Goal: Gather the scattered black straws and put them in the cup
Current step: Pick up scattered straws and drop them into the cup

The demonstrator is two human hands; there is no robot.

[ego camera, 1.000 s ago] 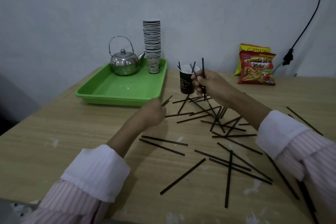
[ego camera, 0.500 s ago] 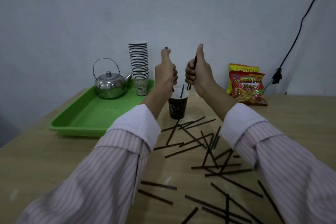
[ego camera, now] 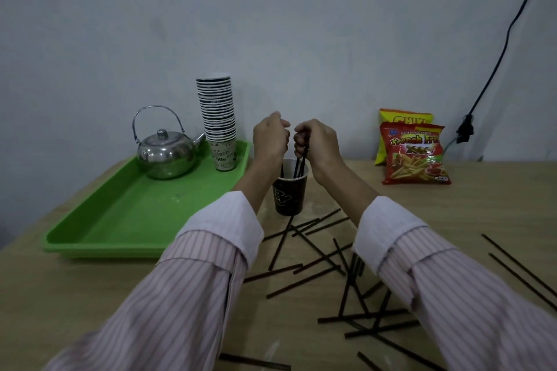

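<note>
Many straws: black straws (ego camera: pixel 304 282) were seen scattered flat on the bench (ego camera: pixel 90 295), crossing one another between and beneath the two striped sleeves, with two more lying well apart at the right edge.
Sleeves: both arms were stretched forward from the near edge, the white cuffs turned toward the cup.
Cup: a dark paper cup (ego camera: pixel 290 196) was found upright on the bench, just beyond the nearest straws and beside the tray's right corner.
Left hand: the left hand (ego camera: pixel 269 137) was held above the cup's rim, its grip curled shut; a short dark length was seen below it inside the cup, though whether it was pinched could not be told.
Right hand: the right hand (ego camera: pixel 316 140) was held beside the left, its grip closed on a few held straws (ego camera: pixel 300 164) whose lower ends were inside the cup.
Tray: a green tray (ego camera: pixel 99 238) was placed at the left, carrying a steel kettle (ego camera: pixel 165 153) and a stack of paper cups (ego camera: pixel 217 120).
Far right: two snack bags (ego camera: pixel 414 156) were leaned at the wall.
</note>
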